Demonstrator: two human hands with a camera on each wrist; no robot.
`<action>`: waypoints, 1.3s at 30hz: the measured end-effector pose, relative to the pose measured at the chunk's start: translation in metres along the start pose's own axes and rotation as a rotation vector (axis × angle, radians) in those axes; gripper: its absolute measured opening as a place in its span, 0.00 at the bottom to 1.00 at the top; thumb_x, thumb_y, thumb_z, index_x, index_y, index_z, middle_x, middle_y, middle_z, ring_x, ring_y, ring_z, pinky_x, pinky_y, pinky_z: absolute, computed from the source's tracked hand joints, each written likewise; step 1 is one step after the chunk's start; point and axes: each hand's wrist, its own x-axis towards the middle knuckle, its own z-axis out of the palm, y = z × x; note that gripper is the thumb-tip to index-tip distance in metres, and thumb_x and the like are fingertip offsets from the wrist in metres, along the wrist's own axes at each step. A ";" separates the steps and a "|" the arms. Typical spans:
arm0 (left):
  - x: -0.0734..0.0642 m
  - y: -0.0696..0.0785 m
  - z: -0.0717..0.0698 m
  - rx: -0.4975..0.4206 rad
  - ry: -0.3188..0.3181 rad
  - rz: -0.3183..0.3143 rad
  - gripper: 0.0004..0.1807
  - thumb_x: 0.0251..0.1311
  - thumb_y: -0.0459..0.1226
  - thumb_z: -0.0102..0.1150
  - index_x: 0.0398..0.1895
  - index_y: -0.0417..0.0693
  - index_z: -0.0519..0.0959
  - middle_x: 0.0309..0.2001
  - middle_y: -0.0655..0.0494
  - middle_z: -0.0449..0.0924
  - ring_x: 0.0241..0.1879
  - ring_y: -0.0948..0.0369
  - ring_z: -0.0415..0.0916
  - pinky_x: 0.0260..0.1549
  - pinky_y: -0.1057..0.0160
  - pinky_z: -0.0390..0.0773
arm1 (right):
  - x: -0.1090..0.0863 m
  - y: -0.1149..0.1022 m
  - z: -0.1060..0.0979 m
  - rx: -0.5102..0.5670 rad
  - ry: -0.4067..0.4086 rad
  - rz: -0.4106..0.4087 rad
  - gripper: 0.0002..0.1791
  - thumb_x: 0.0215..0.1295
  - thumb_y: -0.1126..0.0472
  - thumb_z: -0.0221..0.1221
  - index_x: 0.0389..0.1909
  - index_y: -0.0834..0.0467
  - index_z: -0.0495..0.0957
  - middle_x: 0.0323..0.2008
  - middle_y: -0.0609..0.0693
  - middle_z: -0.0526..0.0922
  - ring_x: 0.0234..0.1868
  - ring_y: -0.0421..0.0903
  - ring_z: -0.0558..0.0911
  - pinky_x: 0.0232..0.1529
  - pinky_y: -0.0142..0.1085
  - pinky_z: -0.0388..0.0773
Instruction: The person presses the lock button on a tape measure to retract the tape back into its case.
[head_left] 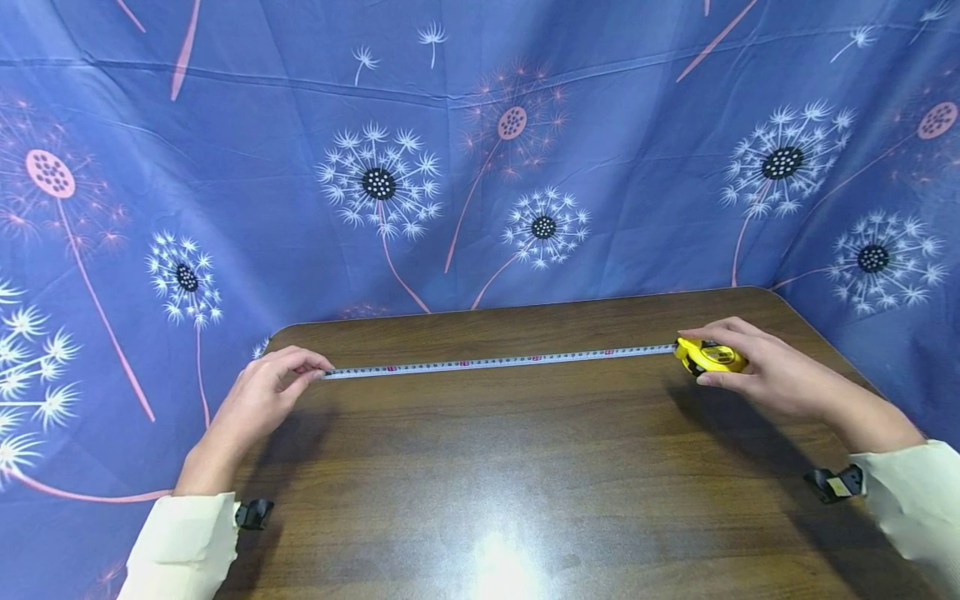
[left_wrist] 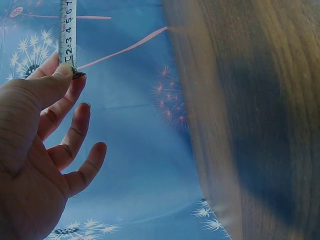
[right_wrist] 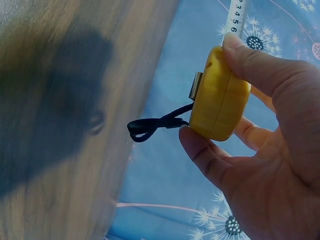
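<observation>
A yellow tape measure (head_left: 708,357) is held in my right hand (head_left: 780,371), thumb and fingers around its case. Its white blade (head_left: 495,362) stretches leftward, straight and raised over the table. At the far end, my left hand (head_left: 262,396) pinches the blade's tip between thumb and index finger; the left wrist view shows a dark metal hook (left_wrist: 78,75) there, with the other fingers spread loosely. In the right wrist view a black wrist strap (right_wrist: 150,126) and a metal clip (right_wrist: 196,86) show on the side of the case.
Below the hands is a brown wooden table (head_left: 420,467) with rounded back corners. Blue cloth (head_left: 262,167) printed with dandelions hangs behind it and along both sides. Small black devices sit at the left cuff (head_left: 253,514) and right cuff (head_left: 834,483).
</observation>
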 end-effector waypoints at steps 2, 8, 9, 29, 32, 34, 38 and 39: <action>0.000 0.000 0.000 0.000 -0.007 -0.014 0.15 0.61 0.26 0.69 0.42 0.57 0.86 0.40 0.66 0.86 0.40 0.60 0.82 0.42 0.57 0.75 | 0.001 0.000 0.000 0.000 0.002 -0.005 0.37 0.58 0.64 0.76 0.69 0.51 0.75 0.56 0.49 0.77 0.51 0.36 0.72 0.42 0.31 0.72; 0.000 0.001 0.001 0.004 -0.018 -0.036 0.14 0.61 0.26 0.70 0.41 0.56 0.86 0.40 0.68 0.85 0.39 0.63 0.81 0.40 0.60 0.75 | 0.002 -0.003 0.000 0.007 -0.004 -0.001 0.37 0.58 0.63 0.75 0.69 0.51 0.75 0.56 0.49 0.77 0.51 0.36 0.72 0.43 0.29 0.71; 0.000 0.001 0.002 0.004 -0.018 -0.036 0.14 0.61 0.26 0.70 0.41 0.56 0.86 0.40 0.68 0.85 0.40 0.63 0.81 0.40 0.61 0.75 | 0.002 -0.003 0.000 0.008 -0.003 -0.005 0.37 0.58 0.63 0.75 0.69 0.51 0.75 0.56 0.49 0.77 0.51 0.36 0.72 0.43 0.29 0.71; 0.004 0.003 0.003 0.001 -0.024 -0.035 0.13 0.62 0.27 0.70 0.42 0.56 0.87 0.40 0.68 0.85 0.39 0.63 0.81 0.40 0.56 0.78 | 0.004 -0.004 0.001 0.001 -0.022 -0.008 0.37 0.59 0.63 0.75 0.70 0.51 0.75 0.56 0.49 0.77 0.51 0.41 0.74 0.43 0.34 0.74; 0.005 0.004 0.003 0.001 -0.021 -0.022 0.13 0.62 0.27 0.69 0.42 0.56 0.87 0.40 0.67 0.85 0.39 0.62 0.81 0.40 0.56 0.77 | 0.005 -0.005 0.001 0.002 -0.027 -0.005 0.36 0.59 0.63 0.75 0.70 0.51 0.75 0.56 0.49 0.77 0.51 0.43 0.75 0.42 0.36 0.75; 0.005 0.004 0.003 -0.001 -0.020 -0.015 0.13 0.63 0.27 0.69 0.42 0.57 0.87 0.40 0.66 0.85 0.39 0.61 0.82 0.40 0.55 0.77 | 0.005 -0.005 0.001 0.004 -0.028 -0.006 0.36 0.59 0.63 0.75 0.69 0.52 0.75 0.56 0.50 0.77 0.51 0.44 0.76 0.42 0.37 0.75; 0.005 0.005 0.004 -0.004 -0.021 -0.012 0.13 0.63 0.28 0.69 0.42 0.57 0.87 0.40 0.66 0.85 0.39 0.60 0.82 0.40 0.53 0.77 | 0.006 -0.007 0.001 0.003 -0.027 -0.011 0.35 0.58 0.64 0.75 0.68 0.55 0.75 0.55 0.51 0.77 0.50 0.46 0.76 0.41 0.38 0.76; 0.005 0.005 0.004 -0.003 -0.022 -0.013 0.13 0.63 0.28 0.69 0.42 0.57 0.87 0.40 0.66 0.85 0.39 0.60 0.82 0.40 0.53 0.77 | 0.006 -0.007 0.001 0.002 -0.026 -0.013 0.35 0.58 0.64 0.75 0.68 0.55 0.76 0.55 0.51 0.77 0.50 0.46 0.76 0.41 0.38 0.76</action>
